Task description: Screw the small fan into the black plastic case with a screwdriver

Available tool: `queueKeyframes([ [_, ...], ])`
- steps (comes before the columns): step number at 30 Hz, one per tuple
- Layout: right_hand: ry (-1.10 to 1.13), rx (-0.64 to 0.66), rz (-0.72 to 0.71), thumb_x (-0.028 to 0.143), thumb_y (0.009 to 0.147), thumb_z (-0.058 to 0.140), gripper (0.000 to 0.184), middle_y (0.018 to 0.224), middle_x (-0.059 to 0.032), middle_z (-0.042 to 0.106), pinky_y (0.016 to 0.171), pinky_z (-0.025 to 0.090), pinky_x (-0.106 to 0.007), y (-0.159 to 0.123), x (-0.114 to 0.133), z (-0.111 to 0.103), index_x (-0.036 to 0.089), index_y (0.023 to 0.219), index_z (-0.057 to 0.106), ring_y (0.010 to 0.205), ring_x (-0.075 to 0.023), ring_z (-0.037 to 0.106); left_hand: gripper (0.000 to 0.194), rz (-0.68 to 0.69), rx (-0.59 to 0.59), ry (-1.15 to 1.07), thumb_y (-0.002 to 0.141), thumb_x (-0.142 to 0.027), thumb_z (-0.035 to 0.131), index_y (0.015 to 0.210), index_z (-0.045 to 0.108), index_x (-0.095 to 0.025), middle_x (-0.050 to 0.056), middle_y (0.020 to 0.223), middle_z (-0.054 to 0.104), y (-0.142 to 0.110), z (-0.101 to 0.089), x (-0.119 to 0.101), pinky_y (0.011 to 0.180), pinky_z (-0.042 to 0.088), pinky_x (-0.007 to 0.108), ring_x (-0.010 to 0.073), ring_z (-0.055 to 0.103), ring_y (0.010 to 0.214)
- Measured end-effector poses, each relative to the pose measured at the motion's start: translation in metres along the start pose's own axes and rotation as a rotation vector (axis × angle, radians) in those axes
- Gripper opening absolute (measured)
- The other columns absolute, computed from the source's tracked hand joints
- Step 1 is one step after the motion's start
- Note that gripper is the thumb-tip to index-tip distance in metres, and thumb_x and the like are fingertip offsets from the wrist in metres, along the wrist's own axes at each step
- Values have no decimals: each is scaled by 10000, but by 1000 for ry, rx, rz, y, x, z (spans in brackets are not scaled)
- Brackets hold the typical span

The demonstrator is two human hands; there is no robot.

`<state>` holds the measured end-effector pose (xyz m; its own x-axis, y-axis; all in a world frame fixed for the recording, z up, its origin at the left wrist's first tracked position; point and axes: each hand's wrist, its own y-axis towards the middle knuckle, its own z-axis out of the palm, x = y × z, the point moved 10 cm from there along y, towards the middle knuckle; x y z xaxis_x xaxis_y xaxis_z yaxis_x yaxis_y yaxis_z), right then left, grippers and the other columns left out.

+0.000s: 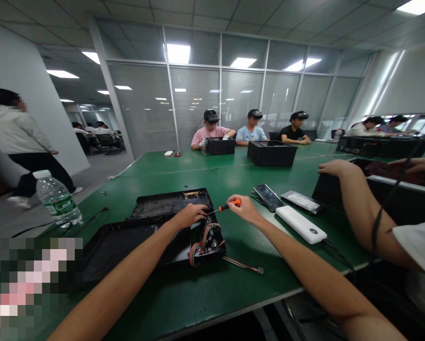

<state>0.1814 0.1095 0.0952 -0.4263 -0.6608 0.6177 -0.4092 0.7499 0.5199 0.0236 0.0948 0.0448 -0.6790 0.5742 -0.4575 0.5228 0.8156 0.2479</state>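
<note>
A thin orange-and-black screwdriver [229, 205] is pinched by the right hand [246, 208]; a black rectangular case [178, 251] is under the left hand [194, 215], whose grip cannot be told. Its fingers could be jabbed by a slipping tip.

My left hand [191, 215] is bare, its fingers [199, 208] slim. My left forearm [134, 272] is likewise uncovered as far as the view's lower edge, narrow at the wrist [173, 226] and broadening steadily. My right hand [246, 209] is bare. My right forearm [304, 258] is uncovered, smooth in outline, tapering handward, with the elbow [354, 318] exposed too. Nails and finer markings: too small to tell. Upper arms: out of view.
</note>
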Motion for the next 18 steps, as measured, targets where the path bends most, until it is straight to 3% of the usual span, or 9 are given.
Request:
queueKeyframes([
  [15, -71, -3, -39, 324, 709, 492, 233, 630, 2, 584, 520, 327, -198, -2, 10, -2, 145, 761, 633, 529, -86, 447, 199, 8, -2, 37, 784, -148, 539, 970, 608, -133, 56, 912, 681, 0, -1, -5, 814, 474, 239, 154, 626, 895],
  [18, -167, 49, -71, 322, 732, 483, 226, 635, -7, 595, 530, 323, -202, 2, 25, 0, 151, 761, 627, 535, -92, 469, 200, 18, 7, 54, 784, -138, 533, 968, 610, -136, 54, 908, 680, 0, 0, -6, 804, 472, 231, 150, 626, 885],
])
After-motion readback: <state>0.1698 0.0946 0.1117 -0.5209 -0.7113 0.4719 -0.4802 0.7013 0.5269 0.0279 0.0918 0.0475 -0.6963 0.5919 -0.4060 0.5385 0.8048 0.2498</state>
